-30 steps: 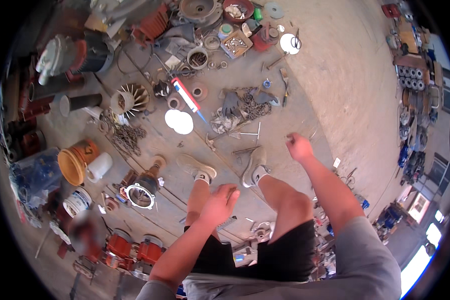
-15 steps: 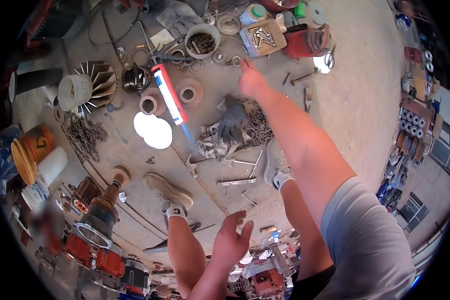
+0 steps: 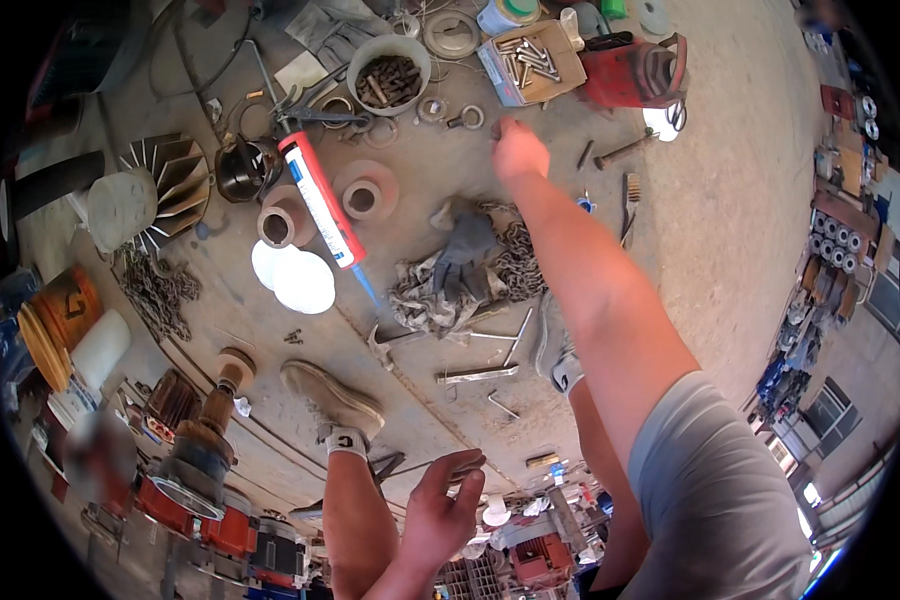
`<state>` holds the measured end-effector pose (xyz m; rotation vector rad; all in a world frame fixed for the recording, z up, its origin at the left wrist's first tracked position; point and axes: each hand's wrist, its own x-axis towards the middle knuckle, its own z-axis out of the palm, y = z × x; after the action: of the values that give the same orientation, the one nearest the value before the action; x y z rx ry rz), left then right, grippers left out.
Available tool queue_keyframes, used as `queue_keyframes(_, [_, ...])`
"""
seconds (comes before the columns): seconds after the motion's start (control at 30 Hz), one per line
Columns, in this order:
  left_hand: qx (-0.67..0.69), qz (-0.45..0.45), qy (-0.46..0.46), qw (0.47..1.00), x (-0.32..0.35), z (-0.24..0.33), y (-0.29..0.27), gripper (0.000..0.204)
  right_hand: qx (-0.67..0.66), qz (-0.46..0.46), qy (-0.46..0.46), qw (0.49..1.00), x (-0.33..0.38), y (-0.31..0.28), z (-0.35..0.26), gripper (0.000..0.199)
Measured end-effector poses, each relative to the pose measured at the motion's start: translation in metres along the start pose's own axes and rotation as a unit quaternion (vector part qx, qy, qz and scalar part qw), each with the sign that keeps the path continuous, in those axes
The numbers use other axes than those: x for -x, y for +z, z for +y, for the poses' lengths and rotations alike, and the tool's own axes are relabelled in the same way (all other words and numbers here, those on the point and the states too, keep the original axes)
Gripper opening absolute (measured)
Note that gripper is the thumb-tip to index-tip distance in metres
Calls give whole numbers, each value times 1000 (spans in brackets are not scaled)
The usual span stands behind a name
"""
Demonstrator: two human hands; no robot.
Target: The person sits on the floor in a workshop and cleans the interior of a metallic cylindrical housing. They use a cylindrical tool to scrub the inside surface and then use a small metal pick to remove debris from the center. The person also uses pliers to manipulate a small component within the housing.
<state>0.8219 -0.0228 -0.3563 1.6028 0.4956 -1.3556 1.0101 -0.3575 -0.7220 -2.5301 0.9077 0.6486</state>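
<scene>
My right hand (image 3: 520, 150) is stretched far forward over the floor, its fingers curled together. Whatever they hold, if anything, cannot be made out. Close to its left lies a small metal eye bolt (image 3: 469, 118). A cardboard box (image 3: 546, 91) of bolts is just beyond the hand. Back by my legs, my left hand (image 3: 442, 512) hangs in the air with its thumb and fingers apart, holding nothing. A grey work glove (image 3: 462, 255) lies on a crumpled rag between the hands, beside a chain (image 3: 520, 262).
A red-and-white sealant gun (image 3: 320, 200) lies on the left, near two flanged metal collars (image 3: 361, 200). Behind it stands a white bucket (image 3: 418, 62) of rusty bolts. A hammer (image 3: 380, 347) and a hex key (image 3: 503, 405) lie near my shoes. A red machine (image 3: 625, 75) stands far right.
My right hand has drawn slightly back and right, away from the eye bolt, and its fingers look more curled. My left hand has shifted slightly down, still open. The whole view has moved a little.
</scene>
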Motion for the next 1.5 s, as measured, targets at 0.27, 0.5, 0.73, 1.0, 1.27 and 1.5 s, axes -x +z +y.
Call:
queue_keyframes(0.27, [25, -7, -9, 1000, -17, -22, 7, 29, -133, 26, 43, 990, 9, 16, 12, 24])
queue_keyframes(0.5, [248, 105, 98, 958, -43, -31, -6, 30, -657, -258, 94, 702, 204, -65, -29, 31])
queue_keyframes(0.73, [356, 57, 159, 919, -42, -40, -14, 48, -601, -367, 63, 707, 376, -91, -58, 28])
queue_keyframes(1.0, [331, 27, 106, 937, -28, -65, -36, 49, -609, -327, 260, 674, 450, -73, -85, 37])
queue_keyframes(1.27, [403, 64, 54, 911, -20, -65, -68, 35, -590, -419, 139, 676, 441, -78, -94, 39])
queue_keyframes(1.5, [398, 174, 94, 896, -17, -71, -87, 23, -591, -451, 170, 647, 418, 6, -74, 33])
